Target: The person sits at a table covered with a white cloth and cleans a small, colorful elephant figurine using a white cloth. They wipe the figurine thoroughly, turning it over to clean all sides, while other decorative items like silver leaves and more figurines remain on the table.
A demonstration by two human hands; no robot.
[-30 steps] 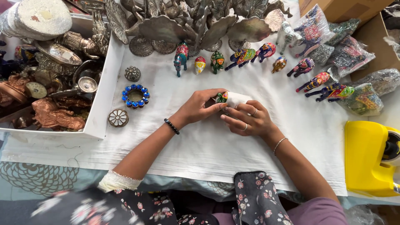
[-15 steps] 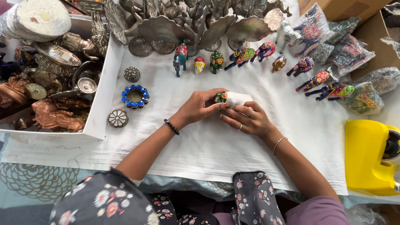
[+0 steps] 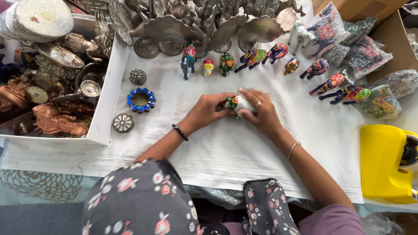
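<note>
Two hands, left and right, share one small painted figurine. About ten painted animal figurines stand loose; roughly five wrapped ones, hard to separate.

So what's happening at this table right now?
A person holds a small painted figurine, partly covered in white wrapping, between the left hand and right hand above a white cloth. A row of painted animal figurines stands behind, with a blue ring-shaped holder to the left and a yellow tape dispenser at the right edge.
</note>
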